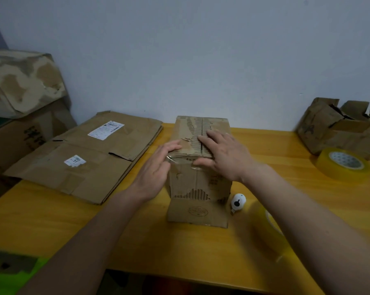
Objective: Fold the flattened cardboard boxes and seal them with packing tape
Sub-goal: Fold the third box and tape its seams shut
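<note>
I am pressing clear tape down on the standing box (199, 167) at mid-surface: left hand (156, 167) and right hand (224, 154) flat, fingers straight, holding nothing. Next, I judge, more tape from the roll (269, 228) right of the box

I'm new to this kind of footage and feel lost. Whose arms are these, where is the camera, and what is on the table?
There is no machine here. A person wears a wide-angle camera on the head, so you look down along their own bare arms. This is the only picture.

Both hands lie flat on an upright cardboard box on a yellow wooden table. The left hand and right hand press with straight fingers near clear tape at its top front edge; neither grips anything.

Left lie flattened boxes. Right are a tape roll, a blurred nearer roll, a small white gadget and another worn box.
</note>
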Motion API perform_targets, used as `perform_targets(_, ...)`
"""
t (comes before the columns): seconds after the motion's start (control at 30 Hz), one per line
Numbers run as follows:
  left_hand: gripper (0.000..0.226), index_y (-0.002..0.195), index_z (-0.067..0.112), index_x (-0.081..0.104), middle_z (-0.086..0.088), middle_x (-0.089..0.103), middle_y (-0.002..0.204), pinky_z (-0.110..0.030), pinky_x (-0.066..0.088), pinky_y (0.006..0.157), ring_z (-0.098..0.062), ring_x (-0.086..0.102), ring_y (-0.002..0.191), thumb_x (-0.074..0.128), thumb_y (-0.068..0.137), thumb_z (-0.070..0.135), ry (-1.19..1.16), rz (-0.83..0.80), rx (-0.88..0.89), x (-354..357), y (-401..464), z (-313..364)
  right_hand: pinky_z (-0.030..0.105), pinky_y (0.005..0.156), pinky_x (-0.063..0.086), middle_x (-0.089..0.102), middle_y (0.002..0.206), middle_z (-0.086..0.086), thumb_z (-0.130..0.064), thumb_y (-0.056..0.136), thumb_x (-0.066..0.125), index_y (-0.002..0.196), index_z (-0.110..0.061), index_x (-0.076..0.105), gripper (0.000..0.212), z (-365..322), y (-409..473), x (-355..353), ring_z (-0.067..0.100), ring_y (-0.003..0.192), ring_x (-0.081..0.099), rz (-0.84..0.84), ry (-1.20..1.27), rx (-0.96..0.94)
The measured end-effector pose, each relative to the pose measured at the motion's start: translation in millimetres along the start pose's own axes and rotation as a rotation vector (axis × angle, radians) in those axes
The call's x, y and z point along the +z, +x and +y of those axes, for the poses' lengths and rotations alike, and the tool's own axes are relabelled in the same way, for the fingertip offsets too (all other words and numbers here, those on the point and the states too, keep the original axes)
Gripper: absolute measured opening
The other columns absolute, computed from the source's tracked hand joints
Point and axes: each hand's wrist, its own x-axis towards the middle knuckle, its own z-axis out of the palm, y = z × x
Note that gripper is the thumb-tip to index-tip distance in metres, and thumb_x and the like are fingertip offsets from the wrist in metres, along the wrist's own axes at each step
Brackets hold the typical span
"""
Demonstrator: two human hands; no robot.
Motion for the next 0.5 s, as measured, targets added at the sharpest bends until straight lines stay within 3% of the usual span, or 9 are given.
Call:
perform_targets(0.1,0.054,0.135,0.017,0.046,0.004,0.039,0.148,-0.007,0.025,0.105,-0.003,0.032,0.136,0.030,0.083,0.014,0.004,0.000,0.005,1,-3,-1,0.044,0.117,0.013,0.022,0.156,0.005,-0.078,0.077,0.038,0.148,-0.023,0.023,0.091,-4,6,-5,0.024,0.144,0.017,-0.098,-0.064,0.013)
perform_targets(0.2,0.058,0.140,0.016,0.041,0.002,0.038,0.149,-0.004,0.026,0.102,-0.003,0.033,0.136,0.033,0.082,0.012,-0.020,0.001,-0.004,4,-6,-3,0.046,0.113,0.023,0.037,0.146,0.009,-0.092,0.061,0.013,0.140,-0.020,0.037,0.109,-27,10,-6,0.027,0.137,0.029,-0.041,-0.047,0.127)
perform_targets(0.3,0.060,0.142,0.015,0.039,0.001,0.037,0.149,-0.007,0.028,0.104,-0.003,0.033,0.135,0.035,0.082,0.012,-0.021,0.010,-0.001,3,-8,-8,0.046,0.112,0.023,0.036,0.146,0.012,-0.088,0.062,0.000,0.143,-0.022,0.033,0.109,-35,11,-3,0.029,0.138,0.028,0.010,-0.105,0.131)
perform_targets(0.43,0.062,0.137,0.017,0.047,0.007,0.039,0.145,-0.025,0.026,0.111,-0.007,0.031,0.137,0.037,0.076,0.008,0.041,0.033,0.034,-1,-5,-13,0.046,0.114,0.018,0.028,0.152,0.011,-0.084,0.074,0.026,0.147,-0.028,0.023,0.092,-28,15,-1,0.030,0.141,0.022,-0.047,-0.101,0.101)
perform_targets(0.5,0.064,0.135,0.022,0.051,0.009,0.040,0.143,-0.030,0.025,0.109,-0.010,0.030,0.135,0.039,0.073,0.009,0.101,0.077,0.039,-2,-5,-16,0.047,0.116,0.016,0.025,0.153,0.009,-0.082,0.071,0.043,0.147,-0.028,0.021,0.096,-29,17,-2,0.029,0.142,0.018,-0.093,-0.099,0.106)
